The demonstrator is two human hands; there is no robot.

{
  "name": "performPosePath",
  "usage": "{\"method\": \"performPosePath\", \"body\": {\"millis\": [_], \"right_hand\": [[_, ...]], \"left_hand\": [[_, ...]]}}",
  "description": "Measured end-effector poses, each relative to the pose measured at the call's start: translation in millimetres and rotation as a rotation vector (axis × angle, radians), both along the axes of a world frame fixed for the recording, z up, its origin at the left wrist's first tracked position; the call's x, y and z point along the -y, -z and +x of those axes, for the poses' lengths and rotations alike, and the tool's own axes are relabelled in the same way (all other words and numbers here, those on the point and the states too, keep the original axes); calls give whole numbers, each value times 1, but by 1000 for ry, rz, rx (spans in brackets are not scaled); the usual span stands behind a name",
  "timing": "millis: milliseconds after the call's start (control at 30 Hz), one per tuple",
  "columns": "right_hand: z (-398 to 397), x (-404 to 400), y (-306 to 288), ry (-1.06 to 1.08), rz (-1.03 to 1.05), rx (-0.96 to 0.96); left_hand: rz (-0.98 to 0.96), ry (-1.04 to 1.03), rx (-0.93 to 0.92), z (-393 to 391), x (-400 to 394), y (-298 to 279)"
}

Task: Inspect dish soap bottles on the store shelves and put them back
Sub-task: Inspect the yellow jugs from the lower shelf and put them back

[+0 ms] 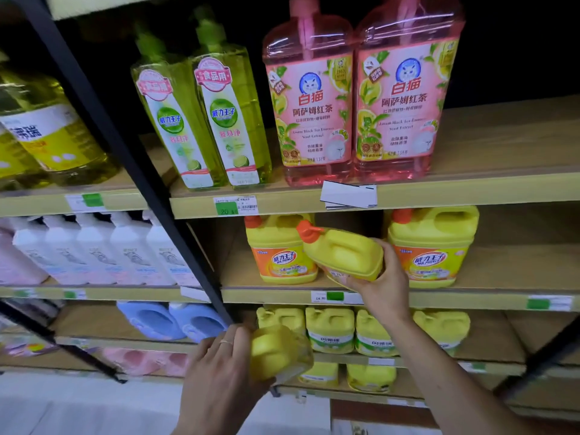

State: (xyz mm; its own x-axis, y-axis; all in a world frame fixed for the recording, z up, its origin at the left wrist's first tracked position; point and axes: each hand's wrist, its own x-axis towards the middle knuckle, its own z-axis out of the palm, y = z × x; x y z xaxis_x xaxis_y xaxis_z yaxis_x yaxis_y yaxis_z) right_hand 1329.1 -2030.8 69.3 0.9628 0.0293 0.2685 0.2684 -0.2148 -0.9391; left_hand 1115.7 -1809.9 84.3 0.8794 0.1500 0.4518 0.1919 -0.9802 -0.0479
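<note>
Two yellow jugs in hand at the dish soap shelves.

The right hand (381, 285) grasps a tilted orange-capped jug (343, 254) at the middle shelf (489, 299), probably angled for reading or returning to the gap; the left hand (219, 370) clasps a blurred yellow bottle (277, 353) lower down, seemingly off the shelf.

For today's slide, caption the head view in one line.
Right hand tilts an orange-capped yellow jug at the middle shelf; left hand holds another yellow jug.

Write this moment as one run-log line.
right hand: tilted orange-capped jug at middle shelf | left hand: yellow jug, lower shelf
</note>
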Motion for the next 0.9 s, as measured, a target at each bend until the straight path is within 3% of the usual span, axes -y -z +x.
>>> {"method": "performPosePath", "body": {"millis": [233,367,500,600,800,900], "right_hand": [[21,2,-14,-52,-84,-119],[21,5,-34,-106,-228,31],[25,6,-74,-152,-568,106],[25,2,-98,-72,-870,92],[18,10,-90,-94,-1016,145],[16,4,-84,-10,-1144,299]], "left_hand": [[-90,-13,-193,6,4,10],[-118,17,-231,11,9,10],[-77,52,-205,15,11,13],[-64,53,-226,18,15,15],[-139,58,-292,20,24,24],[-143,67,-316,20,29,27]]}}
